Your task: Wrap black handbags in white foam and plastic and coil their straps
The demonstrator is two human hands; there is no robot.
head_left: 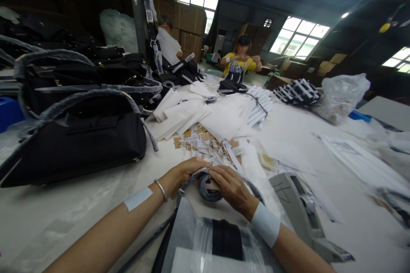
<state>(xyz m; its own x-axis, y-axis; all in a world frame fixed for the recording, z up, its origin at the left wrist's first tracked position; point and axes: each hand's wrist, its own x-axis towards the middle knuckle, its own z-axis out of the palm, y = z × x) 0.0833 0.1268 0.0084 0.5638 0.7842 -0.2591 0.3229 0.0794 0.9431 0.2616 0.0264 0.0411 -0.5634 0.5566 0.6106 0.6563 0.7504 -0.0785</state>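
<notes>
My left hand (184,172) and my right hand (232,187) meet at the near middle of the white table (80,209). Both are closed on a rolled dark grey strap (208,192), fingers curled over the coil. The strap trails down toward a dark bag in clear plastic wrap (211,239) lying right under my wrists. A bracelet circles my left wrist and a white band sits on my right wrist. Just beyond my fingers lies a heap of small paper and card tags (205,140).
Black handbags (77,136) with wrapped handles stand at the left. White folded sheets (192,115) cover the table's middle. A grey tape dispenser (301,209) sits right of my right arm. A clear plastic bag (342,94) lies far right. Two persons work at the far end.
</notes>
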